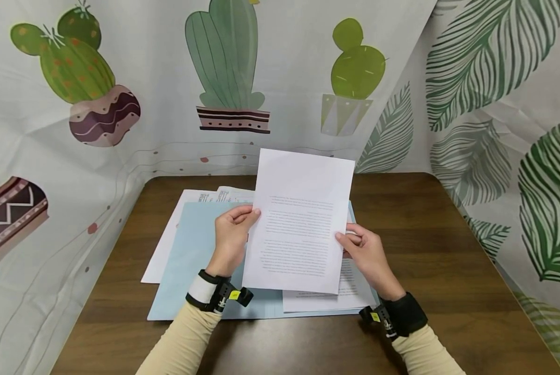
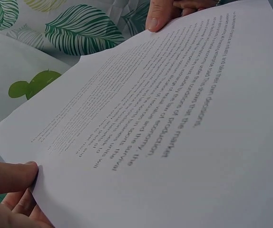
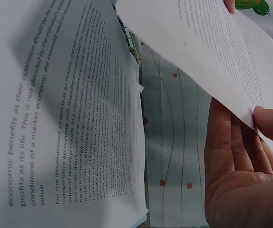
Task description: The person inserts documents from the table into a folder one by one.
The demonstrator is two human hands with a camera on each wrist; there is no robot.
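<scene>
Both hands hold a printed sheet of paper (image 1: 296,224) raised over an open light-blue folder (image 1: 200,234). My left hand (image 1: 233,237) pinches the sheet's left edge, thumb on the printed face. On the opposite edge, lower down, my right hand (image 1: 365,254) grips it between thumb and fingers. The text on the raised sheet appears upside down in the head view. Beneath it, another printed page (image 1: 317,303) lies on the folder's right side, partly covered. In the right wrist view that lower page (image 3: 79,118) shows several lines of text.
More white papers (image 1: 167,250) stick out from under the folder at the left and back. Everything lies on a dark wooden table (image 1: 448,260). A fabric backdrop (image 1: 289,67) printed with cacti and leaves hangs behind and beside the table.
</scene>
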